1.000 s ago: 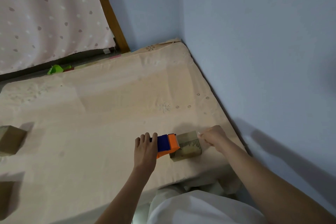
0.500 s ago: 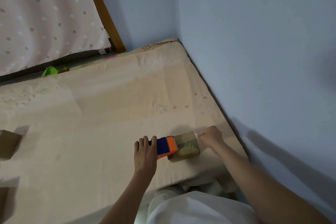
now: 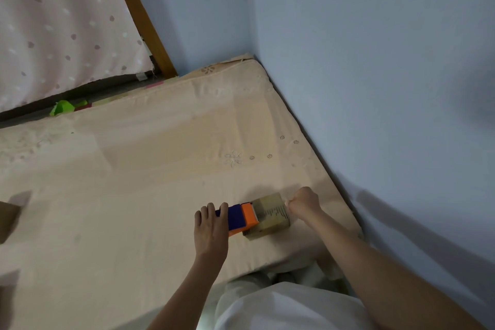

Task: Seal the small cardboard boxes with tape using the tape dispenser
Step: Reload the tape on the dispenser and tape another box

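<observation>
On the mattress (image 3: 160,169), left hand (image 3: 210,233) grip holding tape dispenser (image 3: 239,218) lengthwise toward box (image 3: 270,215), right hand (image 3: 304,202) pinching tape end.

A small brown cardboard box (image 3: 270,218) sits on the pale mattress near its front right corner, its top face covered by a shiny strip of clear tape through which dark print shows. Against its left edge lies the tape dispenser (image 3: 238,217), a blue body with an orange head (the head meets the box top, its toothed edge resting there). Another brown box (image 3: 8,218) sits far off at the left edge, only partly in view.
</observation>
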Available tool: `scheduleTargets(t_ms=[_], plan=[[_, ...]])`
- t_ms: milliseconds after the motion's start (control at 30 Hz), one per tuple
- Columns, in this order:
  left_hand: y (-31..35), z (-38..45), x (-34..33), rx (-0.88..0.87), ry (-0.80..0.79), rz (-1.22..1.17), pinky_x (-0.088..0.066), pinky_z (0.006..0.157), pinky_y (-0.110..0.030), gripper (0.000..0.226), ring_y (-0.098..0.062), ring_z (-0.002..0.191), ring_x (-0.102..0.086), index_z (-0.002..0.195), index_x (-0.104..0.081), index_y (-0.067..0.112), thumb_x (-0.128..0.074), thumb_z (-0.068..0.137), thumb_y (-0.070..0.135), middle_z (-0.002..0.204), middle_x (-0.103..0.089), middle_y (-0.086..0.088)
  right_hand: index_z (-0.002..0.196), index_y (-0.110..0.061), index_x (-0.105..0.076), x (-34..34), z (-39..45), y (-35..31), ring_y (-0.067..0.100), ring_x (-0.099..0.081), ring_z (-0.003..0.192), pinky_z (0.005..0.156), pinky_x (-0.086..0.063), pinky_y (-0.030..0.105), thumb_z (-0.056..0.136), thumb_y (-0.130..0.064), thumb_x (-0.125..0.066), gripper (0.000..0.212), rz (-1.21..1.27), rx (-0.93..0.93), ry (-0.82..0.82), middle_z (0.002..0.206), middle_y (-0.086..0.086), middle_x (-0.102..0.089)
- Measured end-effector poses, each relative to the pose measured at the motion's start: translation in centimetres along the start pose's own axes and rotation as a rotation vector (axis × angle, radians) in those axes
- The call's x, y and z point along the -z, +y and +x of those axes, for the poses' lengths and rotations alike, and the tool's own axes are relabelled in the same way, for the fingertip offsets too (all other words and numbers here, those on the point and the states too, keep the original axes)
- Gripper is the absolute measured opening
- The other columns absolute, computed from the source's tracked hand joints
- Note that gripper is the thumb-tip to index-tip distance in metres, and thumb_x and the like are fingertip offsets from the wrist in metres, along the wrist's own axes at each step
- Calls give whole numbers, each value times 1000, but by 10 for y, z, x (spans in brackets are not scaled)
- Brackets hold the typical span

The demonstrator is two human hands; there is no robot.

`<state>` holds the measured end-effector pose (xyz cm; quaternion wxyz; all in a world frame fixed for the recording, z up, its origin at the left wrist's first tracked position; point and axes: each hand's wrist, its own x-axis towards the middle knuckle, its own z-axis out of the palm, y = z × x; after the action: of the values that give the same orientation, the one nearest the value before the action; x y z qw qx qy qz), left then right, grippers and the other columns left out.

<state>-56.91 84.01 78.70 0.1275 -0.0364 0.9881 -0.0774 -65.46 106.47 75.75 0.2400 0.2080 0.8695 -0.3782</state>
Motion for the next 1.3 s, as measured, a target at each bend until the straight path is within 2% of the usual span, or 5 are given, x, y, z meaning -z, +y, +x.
scheduleTargets(t_ms=[567,700,833,1100,1300], plan=[[2,1,-11,20,-13,-47,-33,105,-35,67,-25,119,-42,143,-26,22,-65,89,23,130,-44,-7,94,-3,-76,-12,1,12,26,-69,98,68,-46,20,86,-14,-71,14,-36,16,87,96,9,-75],[1,0,-12,24,-10,-47,-33,105,-35,68,-24,117,-42,144,-27,21,-65,88,22,129,-45,-7,87,-3,-72,-21,-9,6,25,-67,87,49,-41,18,91,-6,-59,14,-93,86,199,87,8,-72],[1,1,-11,27,-16,-44,-33,105,-35,66,-25,117,-42,144,-27,21,-63,88,19,127,-45,-7,83,-7,-65,-25,-15,-1,22,-60,74,55,-40,24,93,-3,-52,16,-165,122,275,83,7,-67],[1,1,-13,33,-15,-60,-33,104,-35,66,-25,116,-43,144,-28,21,-65,88,19,127,-46,-7,57,-12,-49,-31,-16,1,18,-55,55,35,-21,13,92,-3,-54,36,-146,142,273,60,2,-57],[0,1,-14,31,-19,-76,-34,105,-35,68,-25,118,-42,144,-28,22,-66,88,21,129,-46,-7,61,-8,-55,-32,-21,0,19,-67,68,37,-37,13,94,-8,-56,33,-88,137,219,70,2,-65]])
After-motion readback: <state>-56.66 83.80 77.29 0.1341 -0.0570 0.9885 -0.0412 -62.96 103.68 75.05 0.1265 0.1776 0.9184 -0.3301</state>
